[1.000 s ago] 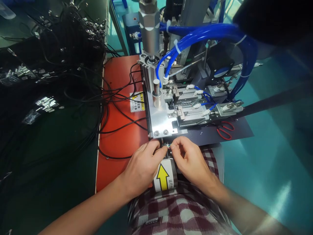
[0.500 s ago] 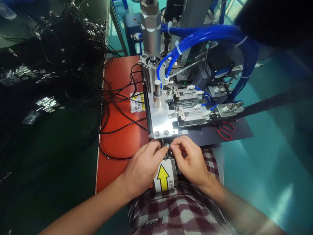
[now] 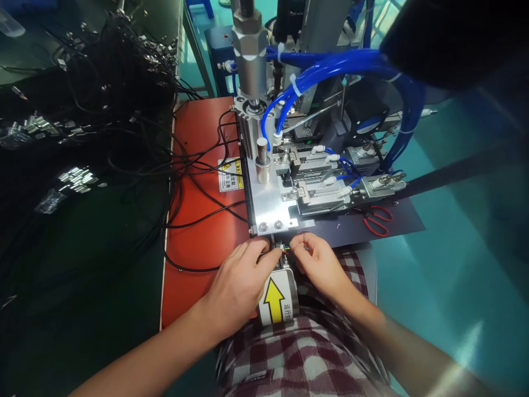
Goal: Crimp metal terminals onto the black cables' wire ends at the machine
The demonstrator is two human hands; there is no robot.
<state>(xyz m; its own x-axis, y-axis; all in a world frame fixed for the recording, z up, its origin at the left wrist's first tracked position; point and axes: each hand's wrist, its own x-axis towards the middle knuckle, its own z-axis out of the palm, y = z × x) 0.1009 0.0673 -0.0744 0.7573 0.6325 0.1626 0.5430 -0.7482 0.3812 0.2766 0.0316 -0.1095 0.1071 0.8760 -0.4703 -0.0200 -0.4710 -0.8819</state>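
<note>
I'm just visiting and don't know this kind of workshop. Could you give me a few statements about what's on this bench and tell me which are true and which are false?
1. Both hands, the left hand and the right hand, pinch a thin black cable end with small coloured wires between them. True.
2. The red-handled scissors lie in the left hand. False: they lie on the dark mat, to the right of the machine, untouched.
3. A yellow arrow on a white label sits between the two wrists. True.
4. The air hoses on the machine are green. False: they are blue.
5. A heap of black cables lies on the left of the orange mat. True.
</note>
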